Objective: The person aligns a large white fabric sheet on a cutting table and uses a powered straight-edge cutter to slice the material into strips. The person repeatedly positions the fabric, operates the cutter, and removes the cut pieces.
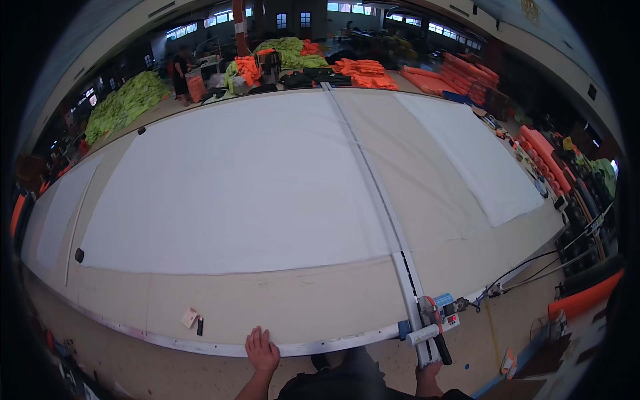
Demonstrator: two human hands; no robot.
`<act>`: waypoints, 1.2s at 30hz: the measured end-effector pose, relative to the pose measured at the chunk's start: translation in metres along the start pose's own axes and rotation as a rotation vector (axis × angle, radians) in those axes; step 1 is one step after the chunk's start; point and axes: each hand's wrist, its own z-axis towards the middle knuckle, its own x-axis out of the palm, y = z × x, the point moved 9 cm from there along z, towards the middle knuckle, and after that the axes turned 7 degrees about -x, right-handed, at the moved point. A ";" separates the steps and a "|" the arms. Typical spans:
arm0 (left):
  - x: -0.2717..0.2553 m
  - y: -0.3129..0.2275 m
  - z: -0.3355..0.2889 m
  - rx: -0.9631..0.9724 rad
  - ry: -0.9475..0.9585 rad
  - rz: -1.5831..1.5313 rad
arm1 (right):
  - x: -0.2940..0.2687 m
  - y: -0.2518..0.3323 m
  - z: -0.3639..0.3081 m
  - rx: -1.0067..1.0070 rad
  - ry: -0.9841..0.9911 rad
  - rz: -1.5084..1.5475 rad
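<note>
While hands are apart: L hand (263,349) open, palm down, fingers on table (320,293) edge; R hand (429,375) at near end of rail (403,267), grip can't tell.
Machine (437,319): on rail, just past R hand.
Cloth (233,187): white, flat mid-table, rt edge by rail.
Risk: rail might skew & drag cloth if pushed sideways.
Far side: orange pile (365,73), green heap (127,103).

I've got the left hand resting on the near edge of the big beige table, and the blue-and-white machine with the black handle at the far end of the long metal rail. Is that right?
Not quite: the head view shows the machine at the near end of the rail. The left hand does rest on the table's near edge.
</note>
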 end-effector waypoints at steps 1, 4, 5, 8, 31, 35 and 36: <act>0.000 -0.001 0.000 -0.001 0.003 -0.005 | -0.002 0.001 -0.002 0.010 -0.015 -0.015; 0.001 -0.002 0.001 -0.006 0.009 -0.013 | -0.007 0.002 -0.003 0.032 -0.064 -0.031; 0.002 -0.002 0.001 -0.008 0.010 -0.014 | -0.008 0.002 -0.002 0.031 -0.084 -0.017; 0.003 -0.001 0.000 -0.007 0.007 -0.015 | -0.008 0.002 -0.004 0.030 -0.103 -0.028; 0.003 -0.002 0.000 -0.009 0.010 -0.020 | 0.002 0.010 -0.008 -0.038 -0.148 0.116; 0.001 0.003 -0.002 -0.014 0.006 0.000 | 0.004 0.001 -0.003 -0.044 -0.110 0.131; 0.001 0.002 -0.002 -0.012 0.006 -0.002 | 0.002 0.001 0.000 -0.058 -0.093 0.145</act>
